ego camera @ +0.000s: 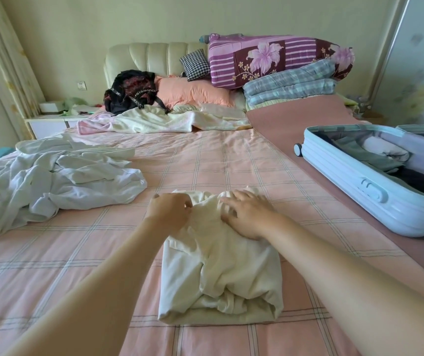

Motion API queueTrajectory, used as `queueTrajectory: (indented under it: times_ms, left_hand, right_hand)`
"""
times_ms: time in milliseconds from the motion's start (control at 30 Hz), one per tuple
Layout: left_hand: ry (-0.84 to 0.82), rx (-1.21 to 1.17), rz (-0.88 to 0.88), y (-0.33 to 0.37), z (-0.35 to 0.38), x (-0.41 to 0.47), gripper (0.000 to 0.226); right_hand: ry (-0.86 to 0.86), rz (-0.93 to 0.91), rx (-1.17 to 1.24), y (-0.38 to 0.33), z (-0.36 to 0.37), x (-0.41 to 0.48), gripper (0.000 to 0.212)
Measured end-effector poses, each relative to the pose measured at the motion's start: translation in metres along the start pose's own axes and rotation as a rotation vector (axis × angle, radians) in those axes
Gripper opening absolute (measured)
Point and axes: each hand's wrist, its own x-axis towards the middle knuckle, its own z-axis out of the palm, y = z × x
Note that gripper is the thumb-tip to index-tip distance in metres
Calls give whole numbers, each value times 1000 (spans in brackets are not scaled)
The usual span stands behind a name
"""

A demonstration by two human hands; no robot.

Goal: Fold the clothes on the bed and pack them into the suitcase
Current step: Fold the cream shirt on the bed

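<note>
A cream garment [218,273] lies partly folded into a rough rectangle on the pink plaid bed [205,160], right in front of me. My left hand [168,211] pinches the cloth at its far left corner with curled fingers. My right hand [248,214] rests flat on the garment's far part, fingers spread. A light blue suitcase [364,191] lies open on the bed at the right, with folded grey, white and dark clothes inside. A crumpled white garment [59,178] lies in a heap at the left.
At the head of the bed sit a black backpack [131,91], an orange pillow [193,92], a checked cushion [195,64], a rumpled pale blanket [159,122] and stacked quilts [282,62]. A white nightstand [51,122] stands at the left.
</note>
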Motion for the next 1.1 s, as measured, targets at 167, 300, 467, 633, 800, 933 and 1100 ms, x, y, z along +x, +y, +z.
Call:
queueTrajectory:
  times_ms: [167, 300, 467, 633, 800, 933, 1100]
  left_hand:
    - [-71, -164, 61, -18, 16, 1, 31]
    - [-142, -225, -18, -25, 17, -3, 31]
    - [-76, -371, -89, -33, 0, -6, 23]
    - [154, -555, -291, -47, -33, -8, 32]
    - [-64, -470, -412, -64, -24, -19, 29]
    - [40, -388, -482, -91, -43, -28, 38]
    - [-4, -779, -474, -68, -55, -28, 30]
  right_hand:
    - [-198, 146, 165, 24, 19, 14, 66]
    - [-152, 144, 32, 20, 16, 16, 62]
    - [32, 37, 26, 3, 8, 12, 57]
    - [132, -19, 196, -23, -5, 6, 60]
    - [-67, -10, 210, -46, 4, -7, 68]
    - [-105, -117, 168, -68, 1, -9, 75]
    - [-285, -131, 2, -86, 6, -15, 82]
